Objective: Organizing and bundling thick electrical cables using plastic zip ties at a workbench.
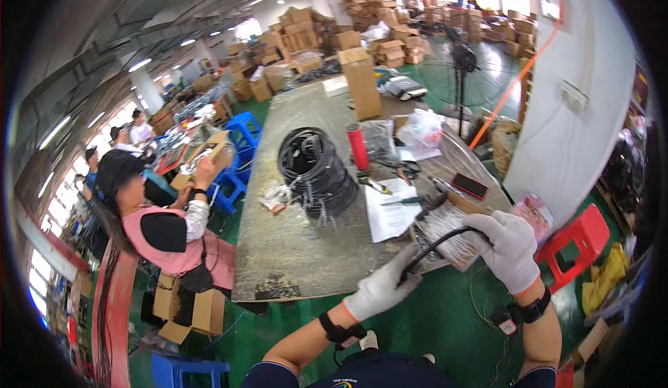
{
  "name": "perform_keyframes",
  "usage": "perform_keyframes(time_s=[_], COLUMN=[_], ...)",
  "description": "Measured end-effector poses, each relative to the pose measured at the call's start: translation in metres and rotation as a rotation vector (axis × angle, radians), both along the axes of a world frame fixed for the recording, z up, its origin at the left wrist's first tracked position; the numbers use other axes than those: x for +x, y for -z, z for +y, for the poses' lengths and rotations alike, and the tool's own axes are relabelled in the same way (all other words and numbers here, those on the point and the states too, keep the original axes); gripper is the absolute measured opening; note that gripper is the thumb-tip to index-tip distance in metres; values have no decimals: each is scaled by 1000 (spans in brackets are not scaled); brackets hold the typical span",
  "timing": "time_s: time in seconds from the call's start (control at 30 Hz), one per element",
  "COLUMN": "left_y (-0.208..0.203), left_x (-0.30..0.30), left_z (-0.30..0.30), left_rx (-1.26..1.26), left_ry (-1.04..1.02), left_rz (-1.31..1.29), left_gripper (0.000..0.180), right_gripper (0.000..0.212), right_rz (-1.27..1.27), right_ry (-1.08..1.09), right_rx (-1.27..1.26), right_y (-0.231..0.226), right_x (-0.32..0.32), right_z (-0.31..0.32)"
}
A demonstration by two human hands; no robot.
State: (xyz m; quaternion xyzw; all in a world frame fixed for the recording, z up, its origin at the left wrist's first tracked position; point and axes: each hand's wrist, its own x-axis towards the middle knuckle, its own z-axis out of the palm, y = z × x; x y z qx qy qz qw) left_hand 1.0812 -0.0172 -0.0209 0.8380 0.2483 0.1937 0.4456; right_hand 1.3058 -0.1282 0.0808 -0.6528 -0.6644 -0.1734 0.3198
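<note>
At the far left, a co-worker in a pink apron (219,254) sits near blue stools (244,132). Next comes the table (278,263), with a tall coil of black cable (325,188) on its left part; right of that stand a red cylinder (357,148), farther off, and a white paper (391,214), nearer. At the table's near edge, the white-gloved left hand (383,285) grips one end of a bent black tube (440,240), which arches rightward past an open box (467,204) of thin white strips to the right hand (506,245), also white-gloved, its fingers closed around the other end. A red stool (581,242) stands at the right.
</note>
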Motion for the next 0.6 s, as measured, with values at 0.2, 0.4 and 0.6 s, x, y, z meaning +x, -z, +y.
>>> perform_keyframes(time_s=[0.2, 0.4, 0.6], left_y=[11, 10, -65], left_x=[23, 50, 48], left_z=[11, -7, -33], left_rx=[-147, -1071, -1355], left_ry=[224, 341, -189], left_rz=[-15, -372, -339], left_gripper=[47, 27, 28], right_gripper=[19, 20, 28], right_rz=[-50, 74, 242], right_ry=[11, -6, 38], right_rx=[-28, 67, -163], right_y=[-10, -4, 77], right_x=[3, 25, 87], right_z=[-20, -16, -54])
